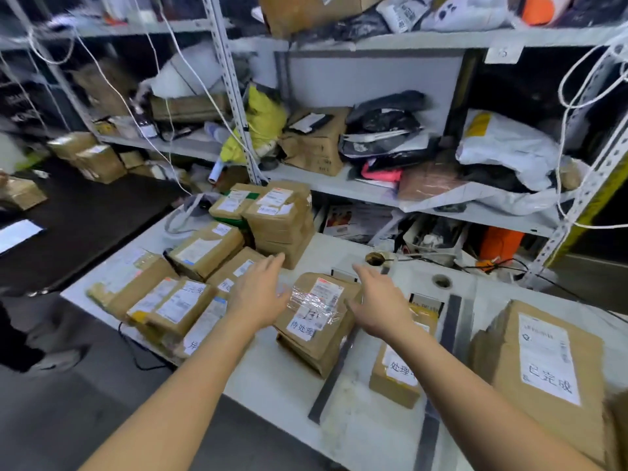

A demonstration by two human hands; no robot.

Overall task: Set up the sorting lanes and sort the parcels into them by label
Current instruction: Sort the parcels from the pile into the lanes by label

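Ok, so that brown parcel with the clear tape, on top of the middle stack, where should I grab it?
Take the taped parcel by its two side edges, left hand on the left edge, right hand on the right. It lies flat on the stack, so its underside is covered but both sides are free, and your open hands flank it.

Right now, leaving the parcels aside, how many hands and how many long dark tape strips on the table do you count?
hands: 2, left hand and right hand, both open
long dark tape strips: 2
total: 4
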